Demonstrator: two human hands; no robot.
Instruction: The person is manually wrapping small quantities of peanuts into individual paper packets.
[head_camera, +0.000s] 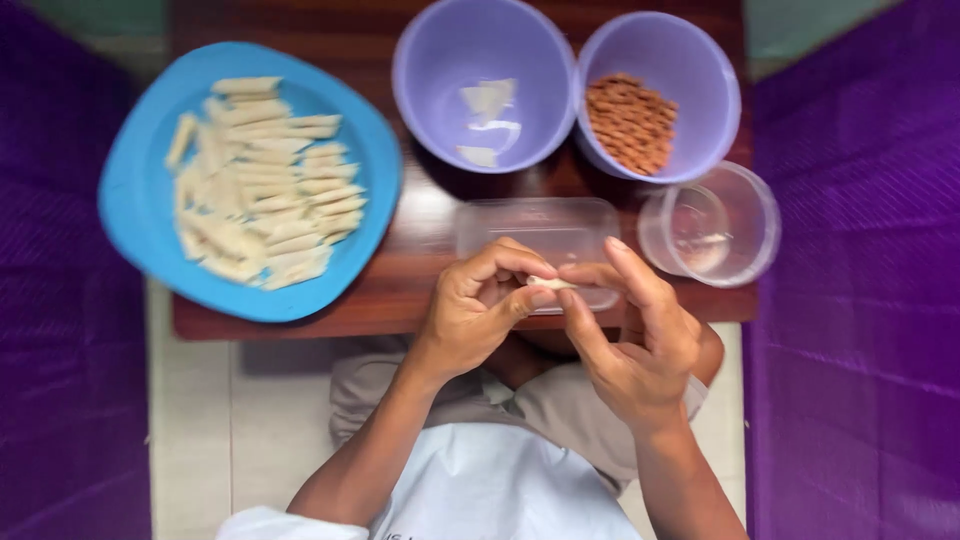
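Tray (140, 200) left of 2 bowls (420, 60)

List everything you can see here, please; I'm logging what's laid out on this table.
Table: one, dark brown wood, centre, between purple cloth at both sides.
Plate: one, blue, left on the table.
Rolled wraps: a pile, too many to count, pale cream, on the plate.
Bowls: two, lilac, top; the left bowl holds a few pale sheets, the right bowl holds brown filling sticks.
Clear cup: one, round, right edge.
Clear box: one, rectangular, behind the hands.
Small pale wrap: one, pinched between both hands.
Left hand, right hand: bare, grip on the wrap.
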